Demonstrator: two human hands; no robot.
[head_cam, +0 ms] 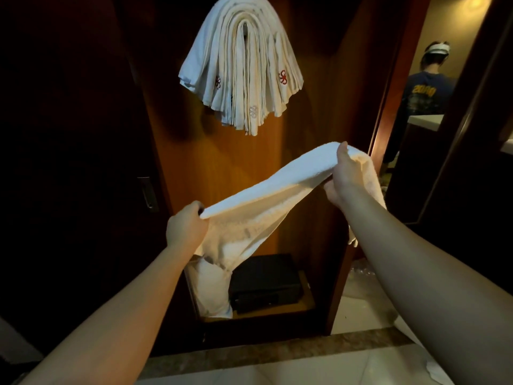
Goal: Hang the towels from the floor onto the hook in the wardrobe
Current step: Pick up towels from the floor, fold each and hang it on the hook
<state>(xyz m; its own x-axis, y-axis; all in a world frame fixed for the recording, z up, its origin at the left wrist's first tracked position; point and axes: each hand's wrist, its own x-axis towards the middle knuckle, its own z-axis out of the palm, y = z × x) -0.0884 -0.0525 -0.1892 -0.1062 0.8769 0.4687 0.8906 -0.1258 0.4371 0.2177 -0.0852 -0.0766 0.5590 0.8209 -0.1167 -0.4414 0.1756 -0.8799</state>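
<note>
I hold a white towel (266, 187) stretched between both hands in front of the open wardrobe. My left hand (186, 226) grips its lower left end. My right hand (345, 176) grips the upper right end, held higher. The towel's loose part sags down between my arms toward the wardrobe floor. Above, several white towels (241, 65) with red emblems hang draped over the hook (244, 26) on the wardrobe's back panel, which is mostly covered by them.
A black safe (266, 282) sits on the wardrobe's bottom shelf (277, 312). A dark door with a metal handle (148, 193) stands at left. At right a person in a dark shirt (424, 93) stands by a counter. Another white cloth (433, 362) lies on the tiled floor.
</note>
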